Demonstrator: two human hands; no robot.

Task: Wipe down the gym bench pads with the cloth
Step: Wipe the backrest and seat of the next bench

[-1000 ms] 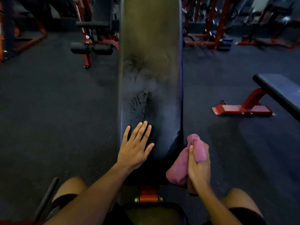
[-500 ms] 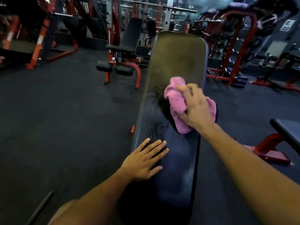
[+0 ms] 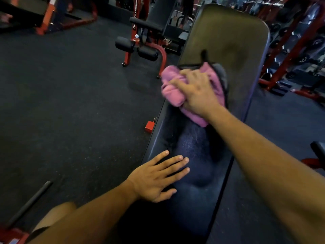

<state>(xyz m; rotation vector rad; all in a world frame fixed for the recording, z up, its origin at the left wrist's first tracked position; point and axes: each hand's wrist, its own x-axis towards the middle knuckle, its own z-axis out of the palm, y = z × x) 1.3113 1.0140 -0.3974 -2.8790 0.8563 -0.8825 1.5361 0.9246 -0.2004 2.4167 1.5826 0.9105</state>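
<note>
A long black bench pad [image 3: 226, 41] runs from the bottom centre up to the top right; its far half looks dusty and dull, its near half darker with wet streaks. My right hand [image 3: 197, 90] presses a bunched pink cloth [image 3: 171, 88] onto the pad's middle, near its left edge. My left hand [image 3: 156, 178] lies flat, fingers spread, on the pad's near left edge and holds nothing.
Dark rubber floor [image 3: 70, 103] lies left of the bench. A red-framed bench with black roller pads [image 3: 139, 48] stands beyond the cloth. Red racks with weights [image 3: 295, 55] fill the right side. A black bar [image 3: 29, 203] lies on the floor at lower left.
My right hand carried the cloth from the pad's near right corner up to its middle, then across toward the left edge. My left hand stayed flat on the pad.
</note>
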